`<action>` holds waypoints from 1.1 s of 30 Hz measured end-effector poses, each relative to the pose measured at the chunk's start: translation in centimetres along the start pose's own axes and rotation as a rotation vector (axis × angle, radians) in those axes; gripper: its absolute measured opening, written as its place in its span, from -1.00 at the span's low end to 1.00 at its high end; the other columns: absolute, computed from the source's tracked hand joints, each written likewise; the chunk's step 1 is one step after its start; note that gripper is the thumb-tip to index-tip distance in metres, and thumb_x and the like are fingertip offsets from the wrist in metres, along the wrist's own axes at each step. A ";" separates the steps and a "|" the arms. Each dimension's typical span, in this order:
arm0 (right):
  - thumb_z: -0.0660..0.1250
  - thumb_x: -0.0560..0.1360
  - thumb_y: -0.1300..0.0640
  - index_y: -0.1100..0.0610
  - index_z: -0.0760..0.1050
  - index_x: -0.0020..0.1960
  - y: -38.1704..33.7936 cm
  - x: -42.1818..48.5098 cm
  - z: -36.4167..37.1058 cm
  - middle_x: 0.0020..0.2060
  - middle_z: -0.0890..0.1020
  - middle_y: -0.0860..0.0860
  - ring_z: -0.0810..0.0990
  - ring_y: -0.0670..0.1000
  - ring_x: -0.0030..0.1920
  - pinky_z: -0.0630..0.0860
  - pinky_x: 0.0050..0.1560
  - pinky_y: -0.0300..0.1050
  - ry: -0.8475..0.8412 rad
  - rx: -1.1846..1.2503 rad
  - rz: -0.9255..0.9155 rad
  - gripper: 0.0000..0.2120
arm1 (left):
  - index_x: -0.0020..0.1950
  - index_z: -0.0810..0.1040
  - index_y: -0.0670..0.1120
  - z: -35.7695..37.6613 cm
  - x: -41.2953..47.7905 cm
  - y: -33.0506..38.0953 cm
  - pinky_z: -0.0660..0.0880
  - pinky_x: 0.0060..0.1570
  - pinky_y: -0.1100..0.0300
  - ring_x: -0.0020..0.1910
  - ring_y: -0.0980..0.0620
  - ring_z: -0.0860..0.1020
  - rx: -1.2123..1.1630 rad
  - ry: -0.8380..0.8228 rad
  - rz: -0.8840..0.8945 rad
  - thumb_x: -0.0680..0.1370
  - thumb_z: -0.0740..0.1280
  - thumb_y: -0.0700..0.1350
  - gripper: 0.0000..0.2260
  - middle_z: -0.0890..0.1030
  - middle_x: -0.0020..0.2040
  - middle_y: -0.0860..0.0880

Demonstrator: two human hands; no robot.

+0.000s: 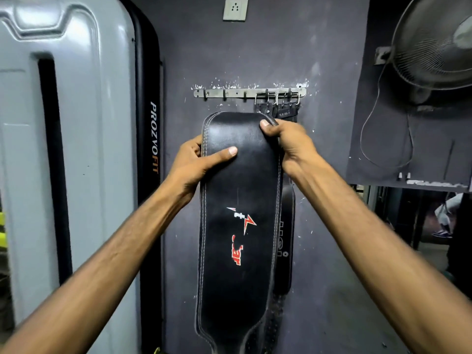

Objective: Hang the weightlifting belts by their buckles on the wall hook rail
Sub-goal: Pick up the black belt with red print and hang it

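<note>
A wide black leather weightlifting belt (240, 200) with white stitching and a red and white logo hangs lengthwise in front of the wall. My left hand (196, 162) grips its left edge with the thumb lying across the face. My right hand (288, 141) grips its upper right edge. Its buckle is hidden. Just above it, the metal hook rail (229, 93) is screwed to the dark wall, its left hooks bare. Several silver buckles (278, 97) of other black belts (287, 238) hang on the right hooks, partly covered by the belt I hold.
A tall grey gym machine shroud (71, 149) with a black "PROZOFIT" edge stands close on the left. A wall fan (434, 47) with a looping cable is mounted at the upper right. A white socket (235, 7) sits above the rail.
</note>
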State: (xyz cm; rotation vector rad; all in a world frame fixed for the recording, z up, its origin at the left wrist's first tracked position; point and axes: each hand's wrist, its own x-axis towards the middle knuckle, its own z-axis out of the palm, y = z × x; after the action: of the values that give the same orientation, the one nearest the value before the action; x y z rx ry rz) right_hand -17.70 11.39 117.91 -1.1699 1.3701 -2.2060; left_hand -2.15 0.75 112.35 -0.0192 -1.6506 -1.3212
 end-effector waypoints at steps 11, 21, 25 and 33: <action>0.43 0.42 0.25 0.18 0.64 -0.11 3.3 3.0 2.6 -0.20 0.58 0.08 0.47 0.02 -0.14 0.39 -0.06 -0.06 0.086 -0.013 -0.245 -0.94 | 0.18 0.61 -0.08 -3.8 -5.3 -11.6 0.59 0.02 0.27 0.06 0.07 0.69 0.307 -0.094 -0.189 0.31 0.63 -0.15 -0.53 0.73 0.04 0.03; 0.49 0.42 0.18 0.24 0.62 0.09 7.6 6.5 5.7 -0.09 0.71 0.12 0.67 0.10 -0.11 0.60 0.03 0.03 0.040 -0.265 -0.442 -0.73 | 0.13 0.61 -0.35 -6.6 11.6 -3.5 0.61 0.10 -0.03 -0.08 -0.13 0.65 -0.150 -0.006 -0.104 0.45 0.49 -0.24 -0.70 0.68 -0.01 -0.27; 0.68 0.26 0.16 0.09 0.40 0.43 11.5 4.4 3.5 0.29 0.62 0.02 0.61 -0.03 0.29 0.52 0.35 -0.05 -0.006 -0.501 -0.429 -0.18 | 0.11 0.63 -0.33 -7.1 13.3 -4.2 0.61 0.05 0.04 -0.16 -0.07 0.66 -0.169 -0.023 -0.063 0.39 0.50 -0.35 -0.70 0.70 -0.14 -0.19; 0.65 0.31 0.13 -0.06 0.43 0.35 19.8 -0.8 2.1 0.17 0.63 -0.20 0.59 -0.35 0.16 0.50 0.15 -0.43 -0.037 -0.612 -0.140 -0.31 | -0.04 0.68 -0.16 -8.7 14.3 -6.3 0.64 -0.13 0.21 -0.25 0.07 0.66 -0.173 -0.095 0.025 0.38 0.50 -0.40 -0.78 0.72 -0.22 -0.02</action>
State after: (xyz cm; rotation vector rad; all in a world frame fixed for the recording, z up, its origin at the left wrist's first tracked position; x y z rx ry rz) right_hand -18.84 0.58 101.19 -1.5259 2.0857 -1.8808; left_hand -7.22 -15.79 116.78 -0.2082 -1.6047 -1.4600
